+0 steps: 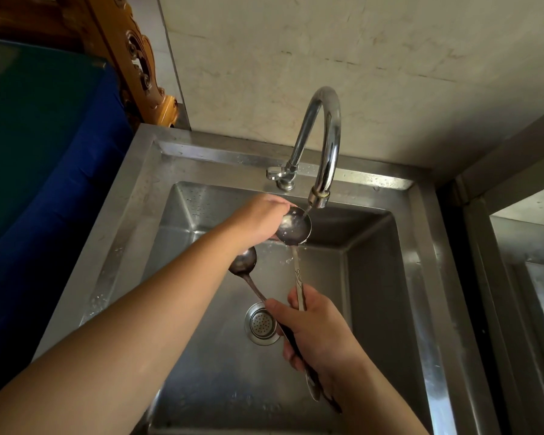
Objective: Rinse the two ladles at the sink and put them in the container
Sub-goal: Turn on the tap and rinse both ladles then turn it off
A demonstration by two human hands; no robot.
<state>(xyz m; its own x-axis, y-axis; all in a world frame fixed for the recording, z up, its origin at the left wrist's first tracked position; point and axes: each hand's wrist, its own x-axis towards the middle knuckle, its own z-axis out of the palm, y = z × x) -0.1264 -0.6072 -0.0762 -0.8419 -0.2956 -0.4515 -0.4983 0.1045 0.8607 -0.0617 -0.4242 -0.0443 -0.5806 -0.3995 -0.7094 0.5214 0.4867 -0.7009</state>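
Two steel ladles are held over the steel sink (421, 277). My right hand (318, 331) grips both handles together. The larger ladle (296, 229) has its bowl under the faucet spout, where a thin stream of water runs into it. My left hand (261, 219) cups the back and rim of that bowl. The smaller ladle (244, 263) sits lower and to the left, its bowl partly hidden beneath my left wrist. No container for the ladles is in view.
A curved chrome faucet (322, 142) rises from the sink's back ledge, its lever at the left. The drain strainer (259, 323) lies in the basin floor. A blue-covered surface (44, 171) stands left; a steel shelf frame (515, 246) stands right.
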